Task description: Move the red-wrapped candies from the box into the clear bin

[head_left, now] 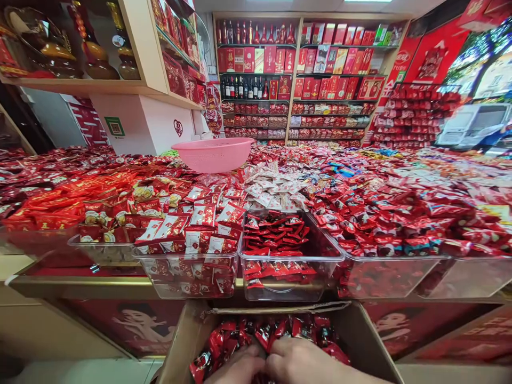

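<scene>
An open cardboard box sits low in front of me, holding many shiny red candy packets. My left hand and my right hand are both down inside it, side by side and close together. Their fingers curl downward among the packets. The fingertips are hidden, so what lies in them does not show. Just beyond the box, a clear plastic bin on the counter is partly filled with flat red packets.
Beside that bin stand other clear bins heaped with wrapped sweets. A pink plastic basket rests on the heaps behind. White packets lie in the middle. Shelves of bottles and red boxes line the back; a wooden cabinet overhangs the left.
</scene>
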A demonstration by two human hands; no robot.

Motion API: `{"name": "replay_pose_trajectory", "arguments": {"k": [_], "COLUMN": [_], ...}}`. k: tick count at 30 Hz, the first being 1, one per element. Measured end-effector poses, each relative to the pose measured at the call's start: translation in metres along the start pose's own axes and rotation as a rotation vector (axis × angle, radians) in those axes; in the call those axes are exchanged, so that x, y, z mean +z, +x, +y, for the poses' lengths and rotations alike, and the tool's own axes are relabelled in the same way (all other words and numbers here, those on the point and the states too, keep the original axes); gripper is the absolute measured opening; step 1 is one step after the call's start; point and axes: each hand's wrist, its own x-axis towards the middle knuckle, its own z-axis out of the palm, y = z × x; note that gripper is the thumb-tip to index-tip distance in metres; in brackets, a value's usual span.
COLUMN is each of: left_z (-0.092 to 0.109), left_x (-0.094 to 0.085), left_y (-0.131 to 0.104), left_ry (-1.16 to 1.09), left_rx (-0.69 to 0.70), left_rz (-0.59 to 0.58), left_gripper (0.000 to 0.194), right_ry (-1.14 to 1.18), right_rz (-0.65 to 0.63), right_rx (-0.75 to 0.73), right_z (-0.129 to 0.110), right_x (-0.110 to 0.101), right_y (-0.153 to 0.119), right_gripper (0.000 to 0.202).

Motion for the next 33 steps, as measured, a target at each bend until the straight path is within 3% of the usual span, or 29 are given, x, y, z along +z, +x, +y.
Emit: {"name": "replay_pose_trajectory", "arguments": {"k": [2, 4, 5, 7, 9, 11, 14, 17, 20, 23, 29, 33], "left_z": [-0.003, -0.007, -0.009, -0.01, -0.007, 0.002, 0.019, 0.034, 0.039, 0.037, 0.029, 0.027], "left_x": [0.007, 0.012, 0.015, 0.018, 0.019, 0.016, 0.008, 0.003, 0.006, 0.014, 0.023, 0.021], "left_y": [-0.001, 0.001, 0.002, 0.006, 0.007, 0.007, 0.007, 0.008, 0.009, 0.01, 0.014, 0.016], "left_ry": [0.104, 0.345, 0.485, 0.693, 0.715, 0.62, 0.356, 0.178, -0.144, -0.342, -0.36, -0.382], "left_rx": [0.013, 0.036, 0.053, 0.093, 0.097, 0.055, 0.022, 0.073, 0.027, -0.069, -0.047, -0.075], "left_rz": [-0.058, -0.154, -0.204, -0.284, -0.296, -0.25, -0.084, 0.017, 0.034, -0.013, 0.086, 0.136], "left_gripper": [0.018, 0.017, 0.016, 0.011, 0.008, 0.009, 0.016, 0.018, 0.029, 0.027, 0.024, 0.023], "right_ry": [-0.09, -0.141, -0.139, -0.1, -0.022, 0.094, 0.331, 0.626, 0.959, 1.163, 1.354, 1.298], "right_rz": [-0.099, -0.16, -0.179, -0.215, -0.252, -0.247, -0.1, 0.075, 0.165, 0.257, 0.236, 0.274], "right_rx": [0.151, 0.239, 0.227, 0.185, 0.177, 0.222, 0.329, 0.489, 0.621, 0.643, 0.698, 0.726], "right_z": [0.009, 0.018, 0.021, 0.022, 0.02, 0.017, 0.017, 0.023, 0.032, 0.038, 0.035, 0.035], "right_x": [0.08, 0.143, 0.164, 0.182, 0.172, 0.146, 0.1, 0.072, 0.066, 0.072, 0.077, 0.076], "right_y": [-0.009, -0.014, -0.016, -0.018, -0.021, -0.024, -0.029, -0.031, -0.028, -0.027, -0.027, -0.027], "right_gripper": [0.015, 0.016, 0.014, 0.011, 0.012, 0.014, 0.01, 0.011, 0.006, 0.004, 0.013, 0.012]}}
